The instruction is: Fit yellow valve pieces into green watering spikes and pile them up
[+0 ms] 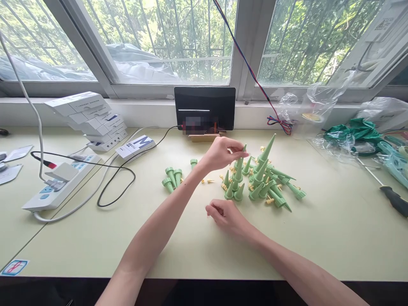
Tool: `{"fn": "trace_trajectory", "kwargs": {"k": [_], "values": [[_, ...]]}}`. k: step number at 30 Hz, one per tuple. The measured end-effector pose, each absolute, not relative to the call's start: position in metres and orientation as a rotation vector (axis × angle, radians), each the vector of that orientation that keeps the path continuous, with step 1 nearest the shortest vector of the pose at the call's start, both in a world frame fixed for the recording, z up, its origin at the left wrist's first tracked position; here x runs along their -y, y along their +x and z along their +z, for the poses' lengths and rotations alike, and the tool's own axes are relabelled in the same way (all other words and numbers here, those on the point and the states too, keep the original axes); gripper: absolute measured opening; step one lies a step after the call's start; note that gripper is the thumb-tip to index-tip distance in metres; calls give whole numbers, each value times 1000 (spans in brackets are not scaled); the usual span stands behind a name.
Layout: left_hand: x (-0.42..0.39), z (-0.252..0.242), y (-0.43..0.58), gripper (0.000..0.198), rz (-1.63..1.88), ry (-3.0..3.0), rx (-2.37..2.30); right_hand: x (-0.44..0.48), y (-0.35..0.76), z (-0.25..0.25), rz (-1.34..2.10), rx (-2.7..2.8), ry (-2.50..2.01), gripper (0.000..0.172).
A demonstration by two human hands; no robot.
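My left hand (225, 152) reaches over the table, its thumb and fingers pinched on the pointed tip of a green plastic spike (244, 148). Below and beside it stand and lie several more green spikes (262, 172), some fitted with small yellow valves (270, 200). My right hand (227, 214) rests on the table in front of this cluster, fingers curled closed; whatever is inside them is hidden. Left of my left forearm, several green spikes (172, 175) lie with their capped ends showing, partly covered by the arm. A loose yellow valve (210, 181) lies between the groups.
A dark tablet (205, 108) leans at the window side. To the left are stacked white boxes (92, 117), a power strip (60, 182) and a black cable (124, 193). A screwdriver (393, 199), green plastic bag (357, 131) and clear wrapping (334, 144) lie to the right.
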State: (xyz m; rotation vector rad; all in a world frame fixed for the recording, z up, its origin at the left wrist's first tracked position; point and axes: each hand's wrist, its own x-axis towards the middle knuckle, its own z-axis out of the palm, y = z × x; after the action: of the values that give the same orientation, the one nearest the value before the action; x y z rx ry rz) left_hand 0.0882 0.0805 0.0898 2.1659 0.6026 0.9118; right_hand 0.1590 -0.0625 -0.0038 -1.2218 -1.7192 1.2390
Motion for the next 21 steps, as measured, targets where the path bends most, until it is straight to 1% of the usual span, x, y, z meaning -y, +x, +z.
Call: {"fn": "trace_trajectory", "kwargs": {"k": [11, 21], "values": [[-81, 89, 86, 34, 841, 2198, -608, 62, 159, -4, 1265, 1707, -1232, 37], [-80, 91, 86, 33, 869, 2209, -593, 63, 160, -5, 1269, 1715, -1226, 36]]}}
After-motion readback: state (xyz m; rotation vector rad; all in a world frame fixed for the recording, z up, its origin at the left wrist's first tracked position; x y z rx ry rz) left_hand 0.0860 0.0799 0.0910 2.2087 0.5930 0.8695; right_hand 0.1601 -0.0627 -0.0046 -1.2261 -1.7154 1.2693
